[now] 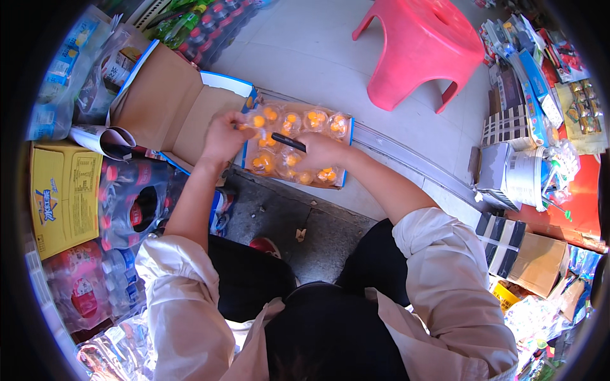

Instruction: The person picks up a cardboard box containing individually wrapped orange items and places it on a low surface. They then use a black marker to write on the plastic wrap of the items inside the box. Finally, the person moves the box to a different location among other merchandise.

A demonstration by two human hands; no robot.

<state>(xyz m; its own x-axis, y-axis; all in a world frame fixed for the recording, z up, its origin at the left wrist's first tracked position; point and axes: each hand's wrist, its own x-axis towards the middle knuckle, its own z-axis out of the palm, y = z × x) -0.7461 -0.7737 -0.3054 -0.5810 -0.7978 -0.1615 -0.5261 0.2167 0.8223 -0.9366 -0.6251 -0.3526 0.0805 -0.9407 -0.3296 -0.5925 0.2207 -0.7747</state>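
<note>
A shallow cardboard tray [349, 151] with blue edges holds several clear round plastic packs [315, 120] with small orange balls inside. My left hand [227, 135] is over the tray's left end, its fingers closed on a clear plastic pack [258, 120] with orange in it. Over the middle of the tray, my right hand [320, 151] grips a black pen-like tool [289, 142] that points to the left. What lies under my right hand is hidden. Left of the tray, an opened cardboard box [178, 102] shows its bare brown inside.
A pink plastic stool [419, 47] stands beyond the tray. Wrapped drink bottles [136, 205] and a yellow carton [66, 197] are stacked at left. At right are a white bucket [524, 178], striped boxes and a brown carton [538, 262]. A metal door track runs beside the tray.
</note>
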